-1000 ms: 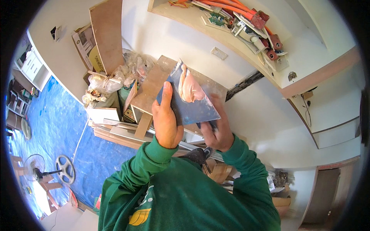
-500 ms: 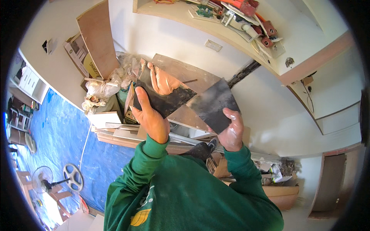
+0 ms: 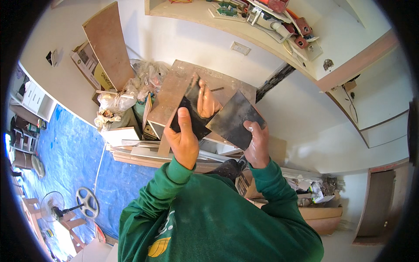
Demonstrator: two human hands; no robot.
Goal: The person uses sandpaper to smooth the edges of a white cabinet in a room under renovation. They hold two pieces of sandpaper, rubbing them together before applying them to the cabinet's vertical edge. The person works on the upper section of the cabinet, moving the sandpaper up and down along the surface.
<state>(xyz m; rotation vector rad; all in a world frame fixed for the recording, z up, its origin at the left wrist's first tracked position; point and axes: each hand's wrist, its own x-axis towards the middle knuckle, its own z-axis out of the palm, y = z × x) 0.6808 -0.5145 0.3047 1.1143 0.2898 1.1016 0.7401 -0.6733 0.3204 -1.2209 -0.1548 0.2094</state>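
our left hand (image 3: 183,142) grips one flat blade (image 3: 192,111) with pink paste (image 3: 205,101), our right hand (image 3: 257,146) grips another blade (image 3: 233,118), edges touching to scrape.

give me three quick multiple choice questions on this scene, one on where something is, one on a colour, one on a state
1. Where does the blue tarp lie?
A. on the floor to the person's left
B. on the upper shelf
C. over the person's shoulders

2. What colour are the person's sleeves?
A. red
B. green
C. white

3. What is the state of the two hands?
A. both empty
B. only the right one holds something
C. each holds a dark flat blade

Answers:
1. A, the tarp covers the floor on the left of the view.
2. B, both cuffs and the top are green.
3. C, the left hand grips one dark blade carrying a tan smear, and the right hand holds the other dark blade.
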